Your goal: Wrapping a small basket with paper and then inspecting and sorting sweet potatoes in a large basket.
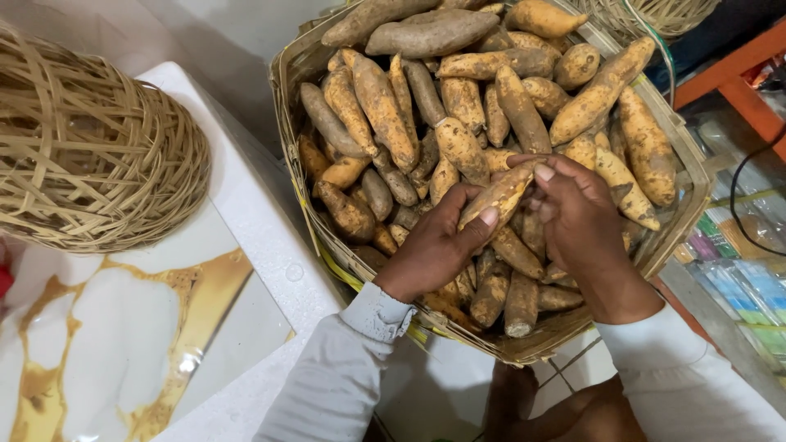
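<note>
A large woven basket (pixel 288 82) is heaped with several brown and orange sweet potatoes (pixel 385 106). Both my hands are over its near side. My left hand (pixel 434 245) grips one small sweet potato (pixel 501 196) from below, thumb along its side. My right hand (pixel 577 213) closes on the upper end of the same sweet potato, fingertips pressing its top. The sweet potato is raised slightly above the pile. Both arms wear light grey long sleeves.
An upturned woven basket (pixel 90 155) lies on a white surface (pixel 246 205) with a marbled white-and-gold panel at left. Another basket (pixel 655 12) shows at top right. An orange frame (pixel 737 74) and coloured packets (pixel 737 278) stand at right.
</note>
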